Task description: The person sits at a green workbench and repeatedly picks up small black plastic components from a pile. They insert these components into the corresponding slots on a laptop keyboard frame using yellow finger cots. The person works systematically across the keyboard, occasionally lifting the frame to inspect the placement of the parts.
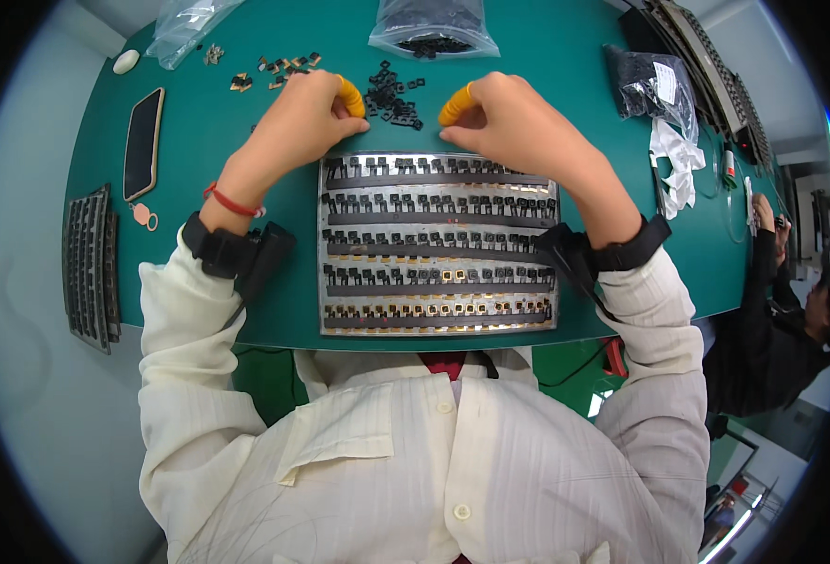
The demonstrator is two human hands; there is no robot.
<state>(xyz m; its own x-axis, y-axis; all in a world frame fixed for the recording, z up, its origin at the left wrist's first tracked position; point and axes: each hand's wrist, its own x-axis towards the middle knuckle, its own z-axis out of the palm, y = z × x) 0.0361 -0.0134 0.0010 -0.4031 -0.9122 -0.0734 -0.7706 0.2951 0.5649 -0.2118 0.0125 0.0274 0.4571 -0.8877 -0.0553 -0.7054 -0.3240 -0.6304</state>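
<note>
A metal tray (439,324) lies in front of me near the table edge. Its rows carry many small square black parts (434,203), and gold-coloured ones show mostly in the nearest row. Just beyond its far edge, on the left, is my left hand (310,115), with a yellow finger cot and the fingers closed in a pinch. My right hand (507,117), also with a yellow finger cot, is closed over the far edge's right half. Anything between either set of fingertips is too small to make out. A pile of loose black parts (392,97) sits between the hands.
An open clear bag (434,26) of black parts stands at the far side; a filled bag (648,85) and stacked trays (702,56) are at far right. Gold parts (283,70), a phone (142,143) and more trays (91,268) lie left. Another person (777,329) works at right.
</note>
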